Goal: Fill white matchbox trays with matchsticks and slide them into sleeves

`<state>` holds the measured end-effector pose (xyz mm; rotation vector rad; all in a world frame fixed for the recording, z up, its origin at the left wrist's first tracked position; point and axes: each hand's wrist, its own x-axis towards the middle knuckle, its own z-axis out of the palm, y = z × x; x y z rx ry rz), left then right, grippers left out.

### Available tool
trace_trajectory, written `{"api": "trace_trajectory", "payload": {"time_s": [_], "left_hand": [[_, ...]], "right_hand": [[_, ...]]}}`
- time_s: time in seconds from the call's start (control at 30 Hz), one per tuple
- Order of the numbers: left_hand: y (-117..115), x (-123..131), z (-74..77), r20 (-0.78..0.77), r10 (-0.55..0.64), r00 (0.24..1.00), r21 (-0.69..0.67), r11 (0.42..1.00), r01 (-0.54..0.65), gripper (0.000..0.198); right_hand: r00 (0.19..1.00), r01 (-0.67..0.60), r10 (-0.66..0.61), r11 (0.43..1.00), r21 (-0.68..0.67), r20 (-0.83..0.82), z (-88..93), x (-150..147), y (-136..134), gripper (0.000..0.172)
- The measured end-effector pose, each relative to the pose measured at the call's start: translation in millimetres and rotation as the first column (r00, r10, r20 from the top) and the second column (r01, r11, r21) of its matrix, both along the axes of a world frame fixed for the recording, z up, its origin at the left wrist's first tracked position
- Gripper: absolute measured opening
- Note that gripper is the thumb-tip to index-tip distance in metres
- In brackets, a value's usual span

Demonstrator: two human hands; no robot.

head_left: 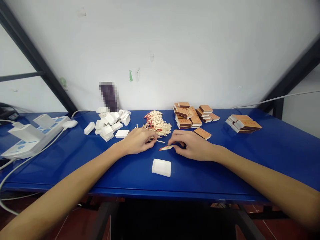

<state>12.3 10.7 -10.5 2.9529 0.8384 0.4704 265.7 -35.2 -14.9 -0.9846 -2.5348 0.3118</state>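
My left hand point(138, 140) is closed in a pinch on a matchstick point(160, 141), whose pale end sticks out to the right; the rest of it is hidden by the fingers. Opposite it, my right hand point(192, 145) pinches a few matchsticks point(166, 148) between thumb and fingers, their red heads pointing left, low over the table. Just behind both hands lies a loose heap of red-tipped matches point(160, 124). A white matchbox tray point(161, 167) rests on the table in front of the hands, touched by neither.
White matchbox trays point(110, 120) are piled at the back left. Brown matchbox sleeves point(183, 112) lie heaped behind my right hand, and more matchboxes point(243, 123) are stacked farther right. A power strip point(37, 136) with plugs and cables occupies the left of the blue table point(212, 180). A wall closes the back.
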Motion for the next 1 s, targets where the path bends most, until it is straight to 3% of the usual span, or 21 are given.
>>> {"api": "trace_trajectory", "payload": {"time_s": [0.2,0.37,0.5,0.77,1.0], "left_hand": [[0.2,0.1,-1.2,-0.003,0.001,1.0,0.013,1.0,-0.001,0.016],[-3.7,0.6,1.4,0.016,-0.089,0.996,-0.003,0.996,0.089,0.016],[-6.6,1.9,2.5,0.029,-0.145,0.989,-0.051,0.988,0.146,0.016],[-8.1,2.3,3.3,0.009,-0.132,0.991,-0.087,0.987,0.132,0.018],[-8.5,3.0,4.6,-0.001,-0.151,0.989,-0.119,0.981,0.15,0.017]], "right_hand": [[0.999,-0.025,0.024,0.999,0.022,0.026,-0.8,2.7,0.4,0.036],[0.998,-0.018,0.015,0.999,0.041,0.053,-2.5,3.2,1.0,0.037],[0.999,-0.006,0.004,0.998,0.058,0.05,-4.4,3.1,1.4,0.035],[0.991,0.109,-0.116,0.989,0.095,0.063,-1.7,2.6,1.4,0.022],[0.996,0.062,-0.066,0.996,0.062,0.053,-0.3,-1.4,-1.6,0.019]]}}
